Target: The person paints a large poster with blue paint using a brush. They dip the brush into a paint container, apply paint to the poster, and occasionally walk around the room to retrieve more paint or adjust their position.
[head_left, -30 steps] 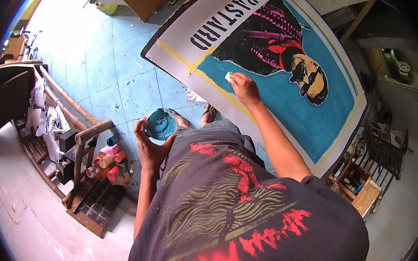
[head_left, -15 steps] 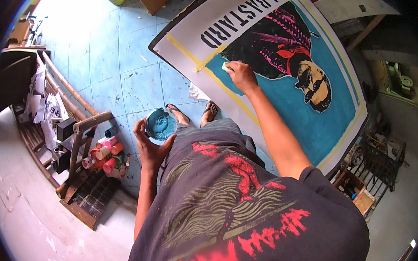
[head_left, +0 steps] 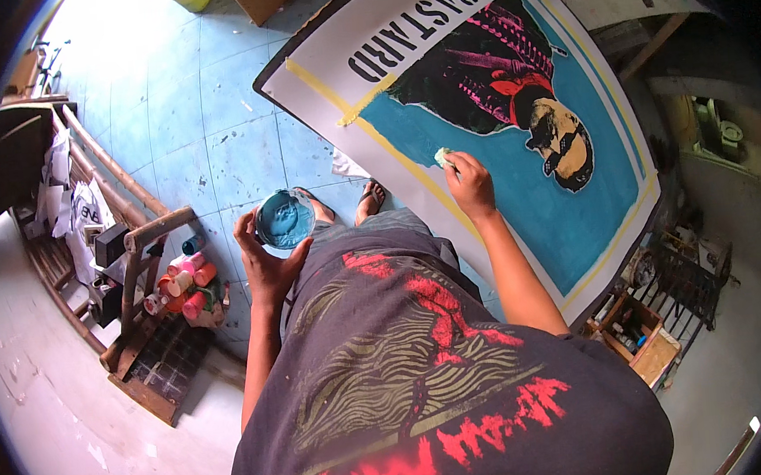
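Two hands are occupied: the paint cup (head_left: 285,219) is cradled by the left hand (head_left: 268,263), while the sponge (head_left: 443,156), pinched by the right hand (head_left: 471,187), has been shifted toward 5 o'clock along the blue canvas (head_left: 538,218), so filling is judged ongoing.

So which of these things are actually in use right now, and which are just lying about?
In use: left hand holding the bowl of blue paint; right hand pressing a small pale pad to the big painted poster.
Lying about: paint bottles, wooden crate, bamboo rack.
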Demonstrator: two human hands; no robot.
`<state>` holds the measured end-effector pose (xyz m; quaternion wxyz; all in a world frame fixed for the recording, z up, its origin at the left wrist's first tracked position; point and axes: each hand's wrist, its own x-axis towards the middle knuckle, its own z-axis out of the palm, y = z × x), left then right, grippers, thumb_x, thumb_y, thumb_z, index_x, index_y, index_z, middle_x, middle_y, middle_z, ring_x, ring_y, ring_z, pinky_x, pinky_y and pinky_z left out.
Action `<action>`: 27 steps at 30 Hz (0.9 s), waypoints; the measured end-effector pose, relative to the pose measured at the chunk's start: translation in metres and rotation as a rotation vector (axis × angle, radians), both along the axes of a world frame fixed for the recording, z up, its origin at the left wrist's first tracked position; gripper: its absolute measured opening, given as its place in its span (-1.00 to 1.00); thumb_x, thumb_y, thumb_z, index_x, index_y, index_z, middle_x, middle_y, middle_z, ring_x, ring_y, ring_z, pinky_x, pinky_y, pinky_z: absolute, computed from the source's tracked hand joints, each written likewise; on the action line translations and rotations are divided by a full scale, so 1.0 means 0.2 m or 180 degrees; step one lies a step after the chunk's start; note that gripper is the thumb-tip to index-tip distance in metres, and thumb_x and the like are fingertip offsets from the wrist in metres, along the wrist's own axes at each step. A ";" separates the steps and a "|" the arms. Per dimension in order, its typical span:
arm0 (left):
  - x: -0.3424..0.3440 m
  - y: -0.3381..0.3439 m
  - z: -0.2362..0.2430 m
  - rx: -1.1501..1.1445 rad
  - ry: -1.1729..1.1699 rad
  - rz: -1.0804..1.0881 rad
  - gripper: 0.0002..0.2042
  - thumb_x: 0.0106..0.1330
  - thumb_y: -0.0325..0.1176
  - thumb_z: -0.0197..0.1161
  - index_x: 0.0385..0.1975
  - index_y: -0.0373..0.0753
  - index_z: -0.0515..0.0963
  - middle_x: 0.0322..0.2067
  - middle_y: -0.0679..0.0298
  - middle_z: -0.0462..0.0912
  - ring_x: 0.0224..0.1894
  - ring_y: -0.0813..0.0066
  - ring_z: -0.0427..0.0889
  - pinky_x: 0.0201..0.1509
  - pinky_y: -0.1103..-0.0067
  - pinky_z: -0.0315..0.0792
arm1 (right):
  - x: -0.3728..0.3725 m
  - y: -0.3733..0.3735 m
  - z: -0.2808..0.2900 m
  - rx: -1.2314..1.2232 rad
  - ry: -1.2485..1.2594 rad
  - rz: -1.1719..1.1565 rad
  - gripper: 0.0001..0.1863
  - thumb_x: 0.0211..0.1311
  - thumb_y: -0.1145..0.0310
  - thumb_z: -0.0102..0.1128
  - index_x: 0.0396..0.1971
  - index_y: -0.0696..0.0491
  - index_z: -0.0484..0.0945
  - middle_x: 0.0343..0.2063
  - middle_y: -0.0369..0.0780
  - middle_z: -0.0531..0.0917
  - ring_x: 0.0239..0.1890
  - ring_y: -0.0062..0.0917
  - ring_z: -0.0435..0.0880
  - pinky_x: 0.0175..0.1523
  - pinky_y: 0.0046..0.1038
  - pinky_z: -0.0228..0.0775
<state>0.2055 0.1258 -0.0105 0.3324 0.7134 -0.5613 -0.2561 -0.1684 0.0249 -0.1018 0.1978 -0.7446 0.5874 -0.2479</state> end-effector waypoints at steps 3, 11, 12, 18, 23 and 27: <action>-0.01 -0.02 0.00 0.0009 0.0083 -0.0022 0.00 -0.18 -0.30 0.67 0.24 -0.28 0.08 0.12 0.00 0.34 0.20 0.06 0.46 0.25 0.30 0.40 | -0.06 0.06 -0.02 0.0300 0.0106 -0.0055 -0.79 0.15 0.44 0.24 -0.21 0.16 0.61 -0.19 -0.09 0.68 -0.12 -0.16 0.65 0.01 -0.22 0.50; -0.01 -0.04 -0.01 -0.0068 -0.0048 -0.0155 0.02 -0.20 -0.29 0.67 0.25 -0.28 0.07 0.13 0.00 0.34 0.19 0.06 0.46 0.23 0.30 0.41 | -0.05 0.10 -0.02 0.0460 0.0041 -0.0097 -0.81 0.15 0.45 0.22 -0.23 0.15 0.61 -0.19 -0.09 0.68 -0.11 -0.15 0.65 0.01 -0.22 0.50; -0.01 -0.04 -0.01 -0.0042 -0.0049 -0.0150 0.02 -0.20 -0.29 0.67 0.25 -0.28 0.07 0.13 0.00 0.34 0.19 0.06 0.46 0.23 0.30 0.41 | -0.04 0.09 -0.02 0.0572 0.0029 -0.0053 -0.81 0.16 0.45 0.22 -0.23 0.15 0.61 -0.19 -0.09 0.68 -0.11 -0.15 0.65 0.01 -0.22 0.50; -0.01 -0.04 0.02 -0.0146 -0.0400 -0.0199 0.01 -0.20 -0.28 0.67 0.25 -0.28 0.08 0.13 0.00 0.34 0.19 0.07 0.46 0.23 0.31 0.40 | 0.08 0.02 -0.04 0.0464 0.0149 0.0201 -0.81 0.15 0.49 0.22 -0.21 0.14 0.61 -0.19 -0.09 0.67 -0.14 -0.15 0.65 -0.03 -0.23 0.51; 0.01 -0.02 0.04 -0.0181 -0.0367 -0.0170 0.01 -0.19 -0.28 0.67 0.25 -0.29 0.08 0.12 0.00 0.35 0.18 0.08 0.46 0.24 0.31 0.39 | 0.19 -0.06 -0.04 0.0057 -0.0101 0.0242 -0.84 0.18 0.50 0.21 -0.23 0.15 0.61 -0.20 -0.08 0.67 -0.14 -0.15 0.65 -0.02 -0.21 0.51; 0.03 0.01 0.01 -0.0215 -0.0166 -0.0070 0.01 -0.19 -0.27 0.67 0.25 -0.28 0.08 0.11 0.00 0.36 0.19 0.07 0.46 0.24 0.30 0.39 | 0.26 -0.13 -0.04 0.0016 -0.0111 0.0303 -0.84 0.18 0.49 0.21 -0.24 0.16 0.61 -0.22 -0.09 0.67 -0.14 -0.15 0.65 -0.03 -0.21 0.51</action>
